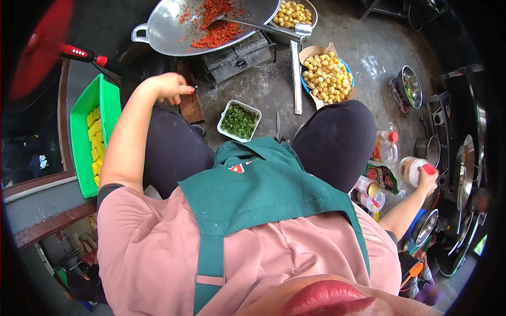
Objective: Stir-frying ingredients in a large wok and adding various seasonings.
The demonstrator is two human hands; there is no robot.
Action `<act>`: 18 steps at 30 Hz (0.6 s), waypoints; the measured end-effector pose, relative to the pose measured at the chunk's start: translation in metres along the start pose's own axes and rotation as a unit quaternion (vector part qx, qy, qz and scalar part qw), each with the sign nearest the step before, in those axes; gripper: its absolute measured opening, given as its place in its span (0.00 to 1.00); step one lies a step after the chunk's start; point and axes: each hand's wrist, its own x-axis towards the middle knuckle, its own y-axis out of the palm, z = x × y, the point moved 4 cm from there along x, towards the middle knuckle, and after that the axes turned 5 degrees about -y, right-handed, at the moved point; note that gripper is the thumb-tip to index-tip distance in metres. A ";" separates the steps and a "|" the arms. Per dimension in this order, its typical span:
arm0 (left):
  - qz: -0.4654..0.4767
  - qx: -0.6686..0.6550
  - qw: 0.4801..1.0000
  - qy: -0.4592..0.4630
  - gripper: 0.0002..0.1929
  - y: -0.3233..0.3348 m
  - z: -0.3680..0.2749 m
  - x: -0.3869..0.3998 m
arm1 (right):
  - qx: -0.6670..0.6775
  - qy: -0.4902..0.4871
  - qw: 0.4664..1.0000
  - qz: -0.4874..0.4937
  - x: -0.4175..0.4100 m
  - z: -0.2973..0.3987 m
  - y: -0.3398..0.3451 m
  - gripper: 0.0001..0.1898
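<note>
My right hand (429, 182), stretched out to the side, grips a clear plastic jar (411, 170) by its red-lidded end; pale contents show inside. My left hand (170, 88) hovers above my left knee, fingers curled and thumb towards the index finger. A tiny whitish speck is at its fingertips, too small to identify. Ahead of it, a large metal wok (170, 27) on a gas stove (241, 59) holds chopped red paste (221, 37), with a long-handled metal spatula (257, 25) resting in it. Between my knees stands a white tub of chopped green leaves (239, 121).
Fried round pieces fill a paper-lined blue basket (328, 77) and a metal pan (294, 14). Scissors (279, 128) lie near the apron. At left stand a green crate (85, 158) with yellow blocks and a red fan (43, 51). A plastic jug (385, 147) is right.
</note>
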 end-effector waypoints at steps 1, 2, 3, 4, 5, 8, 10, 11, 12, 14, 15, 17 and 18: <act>0.002 0.024 1.000 0.004 0.27 0.002 -0.011 0.010 | -0.010 -0.034 0.999 -0.026 -0.001 0.015 -0.023 0.47; 0.026 0.043 0.999 0.006 0.27 0.006 -0.022 0.022 | -0.018 -0.076 0.995 -0.056 0.003 0.025 -0.042 0.47; 0.057 0.058 0.997 0.007 0.28 0.011 -0.031 0.041 | -0.025 -0.119 0.989 -0.085 0.006 0.035 -0.060 0.46; 0.093 0.061 0.994 -0.010 0.28 0.018 -0.036 0.058 | -0.019 -0.155 0.983 -0.094 -0.002 0.053 -0.084 0.46; 0.104 0.049 0.993 -0.020 0.28 0.028 -0.040 0.076 | -0.011 -0.189 0.977 -0.103 -0.014 0.073 -0.109 0.45; 0.117 0.062 0.990 -0.052 0.27 0.065 -0.050 0.134 | 0.147 -0.398 0.898 -0.115 -0.033 0.114 -0.165 0.39; 0.054 0.161 0.985 0.031 0.24 0.087 -0.082 0.144 | 0.234 -0.443 0.863 -0.067 -0.081 0.148 -0.202 0.37; 0.001 0.134 0.991 0.026 0.21 0.106 -0.071 0.165 | 0.291 -0.473 0.831 -0.010 -0.099 0.169 -0.212 0.35; -0.028 0.103 0.994 0.022 0.18 0.129 -0.057 0.190 | 0.328 -0.486 0.809 0.050 -0.121 0.192 -0.216 0.36; -0.092 0.112 0.988 0.050 0.18 0.171 -0.034 0.228 | 0.342 -0.542 0.761 0.097 -0.169 0.237 -0.223 0.39; -0.072 0.110 0.991 0.015 0.20 0.185 -0.023 0.229 | 0.324 -0.586 0.737 0.091 -0.193 0.259 -0.219 0.40; -0.019 0.143 0.989 0.012 0.21 0.199 -0.018 0.235 | 0.292 -0.660 0.683 0.113 -0.239 0.287 -0.223 0.41; 0.026 0.148 0.988 0.021 0.17 0.198 -0.028 0.231 | 0.281 -0.681 0.661 0.144 -0.260 0.298 -0.220 0.40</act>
